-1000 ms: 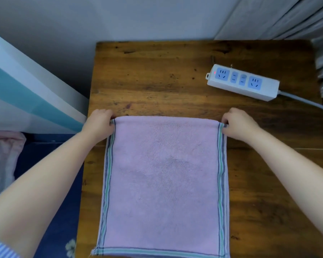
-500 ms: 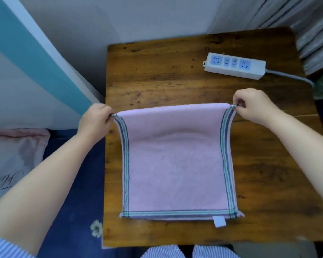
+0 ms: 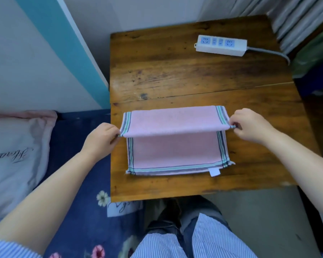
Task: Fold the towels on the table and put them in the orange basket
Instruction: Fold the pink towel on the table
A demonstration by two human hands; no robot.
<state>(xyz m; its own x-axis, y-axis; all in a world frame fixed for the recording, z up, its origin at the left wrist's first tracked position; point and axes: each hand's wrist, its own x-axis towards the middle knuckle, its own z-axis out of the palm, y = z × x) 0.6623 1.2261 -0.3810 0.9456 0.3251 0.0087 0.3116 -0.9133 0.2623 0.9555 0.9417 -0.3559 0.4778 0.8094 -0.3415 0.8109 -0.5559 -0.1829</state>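
Observation:
A pink towel [image 3: 175, 151] with green and grey striped borders lies on the near half of the wooden table [image 3: 175, 71]. Its far part is lifted and curled over toward me, hanging above the flat part. My left hand [image 3: 101, 138] pinches the lifted edge's left corner. At the opposite corner, my right hand [image 3: 250, 125] pinches the same edge. A white label [image 3: 214, 172] sticks out at the towel's near right corner. No orange basket is in view.
A white power strip [image 3: 221, 45] with a grey cable lies at the table's far right. A bed with a blue floral cover [image 3: 78, 202] and a pale pillow [image 3: 13, 157] sits to the left. Curtains [image 3: 296, 17] hang at the far right.
Both hands have carried the towel's far edge up and toward me, folding it over the near part. The view has tilted down, showing my legs and striped shirt.

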